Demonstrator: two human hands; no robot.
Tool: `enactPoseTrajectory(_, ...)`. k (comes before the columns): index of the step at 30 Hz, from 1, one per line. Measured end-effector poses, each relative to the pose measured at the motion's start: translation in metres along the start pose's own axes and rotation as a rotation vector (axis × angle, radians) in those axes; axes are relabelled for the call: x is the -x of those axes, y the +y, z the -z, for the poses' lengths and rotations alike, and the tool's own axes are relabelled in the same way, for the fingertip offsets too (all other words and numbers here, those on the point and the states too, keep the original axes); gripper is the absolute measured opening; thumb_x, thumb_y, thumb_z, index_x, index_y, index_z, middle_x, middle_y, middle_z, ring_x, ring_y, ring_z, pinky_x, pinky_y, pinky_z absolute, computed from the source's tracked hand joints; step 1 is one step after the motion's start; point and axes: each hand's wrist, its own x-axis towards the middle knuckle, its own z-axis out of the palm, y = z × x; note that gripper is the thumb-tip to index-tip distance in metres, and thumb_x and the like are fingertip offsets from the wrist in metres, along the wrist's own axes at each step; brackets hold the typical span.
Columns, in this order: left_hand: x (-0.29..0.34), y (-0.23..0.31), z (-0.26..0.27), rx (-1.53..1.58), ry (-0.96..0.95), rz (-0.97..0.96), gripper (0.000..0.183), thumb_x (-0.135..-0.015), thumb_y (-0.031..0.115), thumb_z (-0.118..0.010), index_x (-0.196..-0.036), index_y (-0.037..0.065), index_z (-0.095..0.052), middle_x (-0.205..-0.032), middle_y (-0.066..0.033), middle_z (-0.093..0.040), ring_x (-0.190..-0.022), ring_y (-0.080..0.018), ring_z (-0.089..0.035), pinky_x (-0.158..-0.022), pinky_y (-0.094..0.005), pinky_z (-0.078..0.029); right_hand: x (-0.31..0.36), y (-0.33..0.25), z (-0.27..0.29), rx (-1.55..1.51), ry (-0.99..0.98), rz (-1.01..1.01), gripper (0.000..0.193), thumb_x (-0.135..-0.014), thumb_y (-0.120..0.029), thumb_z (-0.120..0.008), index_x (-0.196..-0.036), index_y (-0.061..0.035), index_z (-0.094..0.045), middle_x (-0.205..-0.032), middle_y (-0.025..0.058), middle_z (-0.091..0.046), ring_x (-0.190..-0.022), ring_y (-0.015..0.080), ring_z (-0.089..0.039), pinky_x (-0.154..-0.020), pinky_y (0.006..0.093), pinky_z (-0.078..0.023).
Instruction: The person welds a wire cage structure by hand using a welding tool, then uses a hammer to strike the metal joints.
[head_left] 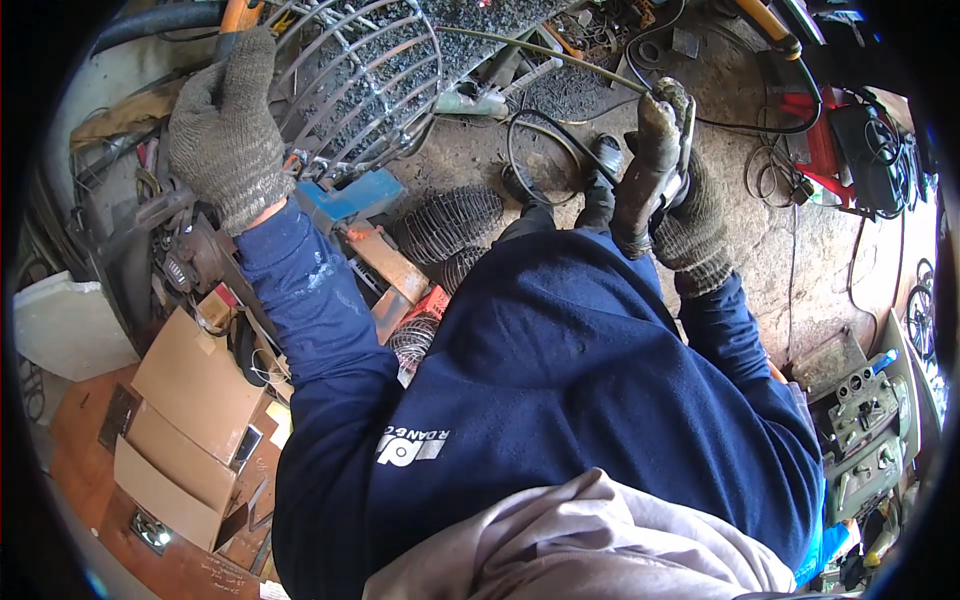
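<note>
- Step in hand: judged from the pose, bringing the rod [590, 67] to the metal cage [352, 85]. The far end of the rod points at the cage's right rim; whether it touches cannot be told.
- Right hand [695, 215]: gloved, closed around the rod holder [650, 150], which is raised in front of the right knee, over the floor [740, 240].
- Left hand [225, 140]: gloved, at the left side of the cage, just below an orange handle [240, 15]. The fingertips face away from view; whether they grip the handle, the cage or nothing cannot be told.
- Next move: probably calls for a steady right wrist, fine placement of the rod tip on a chosen bar, and the left hand kept off the contact point. The long rod would likely magnify any wrist shake.
- Cage, condition: curved grey bars, spaced apart, crossed by thinner rods; pale, shiny patches show at some crossings. It is positioned over a dark worktop [480, 40] scattered with grit.
- Rod, condition: long, thin, slightly bowed, dull yellowish; its near end meets the holder's nose.
- Holder, condition: bulky, brownish grey, with a worn, wrapped-looking surface.
- Black cable [512, 150]: looped on the floor near the feet; treat as a possible snag.
</note>
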Motion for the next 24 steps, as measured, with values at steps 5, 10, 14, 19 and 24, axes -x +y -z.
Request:
enactPoseTrajectory(5, 0.002, 0.004, -0.004, 0.019, 0.036, -0.005, 0.047, -0.078, 0.048, -0.074, -0.092, 0.003, -0.074, -0.075, -0.0067, -0.069, -0.068, -0.0146, -0.059, -0.066, -0.0312, -0.046, -0.003, 0.002, 0.002, 0.047, -0.027, -0.028, 0.075, -0.082, -0.025, -0.071, -0.143, -0.0034, -0.032, -0.137, 0.0144, -0.049, -0.127, 0.0241, -0.046, -0.106, 0.0352, -0.035)
enactPoseTrajectory(10, -0.002, 0.005, -0.005, 0.044, 0.030, 0.012, 0.056, -0.070, 0.057, -0.076, -0.084, 0.003, -0.073, -0.073, -0.0094, -0.068, -0.069, -0.0214, -0.064, -0.068, -0.0337, -0.049, -0.004, -0.009, 0.005, 0.014, -0.031, -0.097, 0.072, -0.082, -0.024, -0.071, -0.141, -0.0030, -0.036, -0.134, 0.0142, -0.051, -0.125, 0.0241, -0.048, -0.105, 0.0354, -0.037)
enactPoseTrajectory(14, -0.001, 0.012, -0.006, 0.065, 0.036, 0.016, 0.056, -0.070, 0.057, -0.076, -0.083, 0.002, -0.073, -0.073, -0.0097, -0.069, -0.068, -0.0210, -0.064, -0.067, -0.0337, -0.048, -0.003, -0.006, 0.004, -0.037, -0.002, -0.073, 0.070, -0.081, -0.023, -0.071, -0.139, -0.0026, -0.038, -0.132, 0.0142, -0.052, -0.124, 0.0240, -0.050, -0.104, 0.0354, -0.038)
enactPoseTrajectory(19, -0.003, 0.010, -0.004, -0.009, 0.027, 0.012, 0.056, -0.071, 0.058, -0.076, -0.082, 0.003, -0.074, -0.072, -0.0094, -0.069, -0.067, -0.0211, -0.064, -0.065, -0.0334, -0.048, -0.003, -0.002, 0.007, 0.068, 0.016, -0.014, 0.068, -0.081, -0.020, -0.071, -0.138, -0.0022, -0.040, -0.131, 0.0142, -0.054, -0.123, 0.0239, -0.051, -0.104, 0.0354, -0.038)
enactPoseTrajectory(24, -0.002, 0.008, -0.004, -0.026, 0.019, -0.008, 0.050, -0.077, 0.050, -0.074, -0.093, 0.002, -0.074, -0.072, -0.0068, -0.068, -0.066, -0.0151, -0.058, -0.064, -0.0325, -0.045, -0.003, 0.005, 0.004, 0.037, 0.043, 0.021, 0.067, -0.081, -0.020, -0.072, -0.138, -0.0022, -0.040, -0.131, 0.0142, -0.054, -0.123, 0.0238, -0.051, -0.104, 0.0352, -0.038)
